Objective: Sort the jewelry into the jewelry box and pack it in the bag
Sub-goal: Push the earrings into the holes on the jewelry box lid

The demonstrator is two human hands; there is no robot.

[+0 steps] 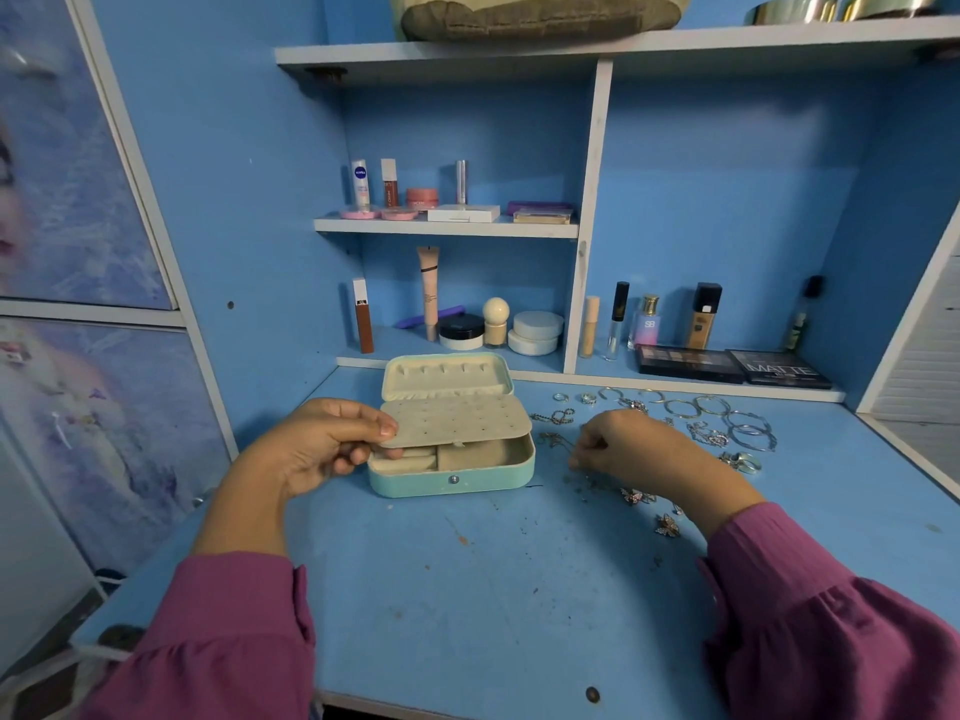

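Observation:
A mint-green jewelry box [451,482] stands open on the blue desk [493,589], its cream lid [447,375] tilted back. My left hand [322,449] pinches the left edge of the perforated earring flap [457,420] and holds it raised over the compartments. My right hand [639,452] is to the right of the box, fingertips pinching a thin chain necklace [555,440] lying on the desk. Rings [588,398], hoop bangles [750,431] and butterfly earrings [638,496] are spread over the desk's right side.
Cosmetics fill the back shelves: bottles and jars [493,324] behind the box, eyeshadow palettes [737,367] at the right. A tan cloth bag [535,15] lies on the top shelf. The desk's near middle holds only small specks.

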